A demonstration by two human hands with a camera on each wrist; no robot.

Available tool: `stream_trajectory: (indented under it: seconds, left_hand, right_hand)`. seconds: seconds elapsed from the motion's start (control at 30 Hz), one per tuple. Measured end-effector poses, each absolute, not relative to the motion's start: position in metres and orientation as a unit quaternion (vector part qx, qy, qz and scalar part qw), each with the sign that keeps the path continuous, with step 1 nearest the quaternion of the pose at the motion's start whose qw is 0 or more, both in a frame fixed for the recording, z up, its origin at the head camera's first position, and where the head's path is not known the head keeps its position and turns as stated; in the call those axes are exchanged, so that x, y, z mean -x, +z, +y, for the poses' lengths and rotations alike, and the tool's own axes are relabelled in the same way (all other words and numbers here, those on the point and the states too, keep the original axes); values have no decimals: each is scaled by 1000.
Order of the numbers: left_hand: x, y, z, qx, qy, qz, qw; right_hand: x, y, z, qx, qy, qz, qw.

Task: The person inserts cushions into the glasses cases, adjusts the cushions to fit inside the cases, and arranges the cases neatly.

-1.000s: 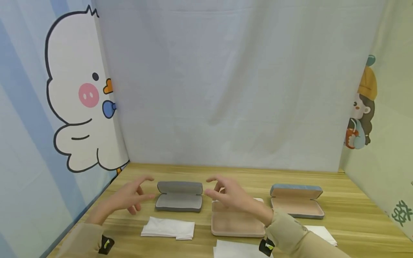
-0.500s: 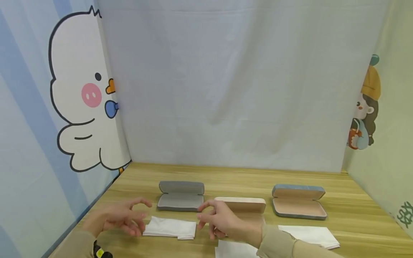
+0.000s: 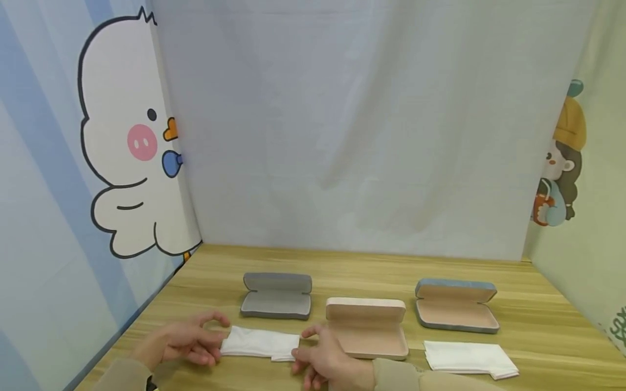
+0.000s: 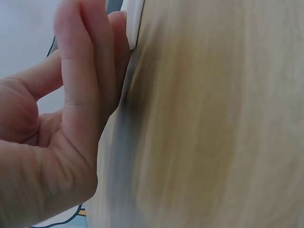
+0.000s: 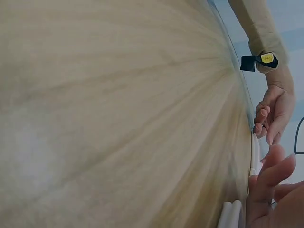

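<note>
A folded white cloth (image 3: 259,344) lies flat on the wooden table in the head view. My left hand (image 3: 191,339) is at its left end, with fingers loosely bent and thumb apart. In the left wrist view, the fingertips (image 4: 118,21) meet the cloth's white edge (image 4: 134,23). My right hand (image 3: 324,355) is by the cloth's right end, its thumb and index finger spread apart. The right wrist view shows the left hand (image 5: 276,111) across the cloth (image 5: 255,152). Whether the right fingertips touch the cloth is hard to tell.
Behind the cloth stands an open grey glasses case (image 3: 276,304). An open beige glasses case (image 3: 367,338) sits right of it, and an open blue one (image 3: 457,315) farther right. Another folded white cloth (image 3: 469,358) lies before the blue case. A curtain (image 3: 342,136) closes off the back.
Both hands have come down and nearer from beside the grey case to the two ends of the white cloth. The right forearm now covers most of another cloth at the front edge.
</note>
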State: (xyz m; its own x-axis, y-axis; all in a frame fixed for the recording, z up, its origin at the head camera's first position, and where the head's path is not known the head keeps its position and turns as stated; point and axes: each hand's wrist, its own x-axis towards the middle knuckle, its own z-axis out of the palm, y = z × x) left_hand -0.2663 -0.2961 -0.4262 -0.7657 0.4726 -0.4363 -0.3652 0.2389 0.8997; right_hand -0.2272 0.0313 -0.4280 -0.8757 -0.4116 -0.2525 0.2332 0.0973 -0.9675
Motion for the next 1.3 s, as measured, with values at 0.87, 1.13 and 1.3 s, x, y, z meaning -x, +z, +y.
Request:
stream_trajectory:
  seconds: [0.87, 1.13, 1.3]
  left_hand:
    - [255, -432, -261, 3, 591, 776, 220]
    - [254, -428, -249, 7, 573, 794, 201]
    - [262, -430, -255, 14, 583, 783, 214]
  right_hand:
    - [234, -438, 9, 38, -644, 741, 185]
    - [234, -438, 6, 43, -639, 747, 179]
    - [235, -437, 4, 49, -639, 745, 185]
